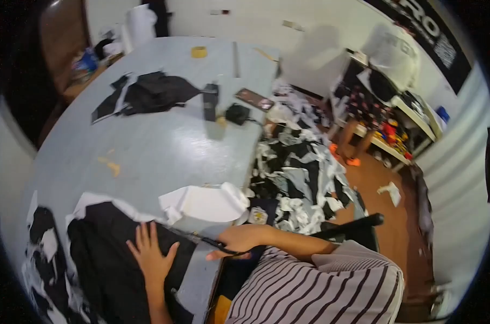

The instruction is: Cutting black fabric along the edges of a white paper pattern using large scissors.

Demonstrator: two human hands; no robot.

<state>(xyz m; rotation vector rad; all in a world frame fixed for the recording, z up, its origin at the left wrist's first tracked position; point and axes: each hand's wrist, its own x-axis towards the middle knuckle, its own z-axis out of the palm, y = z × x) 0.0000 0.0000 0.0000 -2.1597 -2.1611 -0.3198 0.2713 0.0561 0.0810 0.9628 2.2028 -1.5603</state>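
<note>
Grey bench [147,146] | left hand [150,256] flat, open on black fabric [110,264] | right hand [239,240] grips scissors [204,241] just beside it (fingers close) | risk: nick, crooked cut

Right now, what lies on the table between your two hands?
In the head view, the black fabric under the left hand and a strip of bare grey table lie before the right hand, which grips scissors.
</note>
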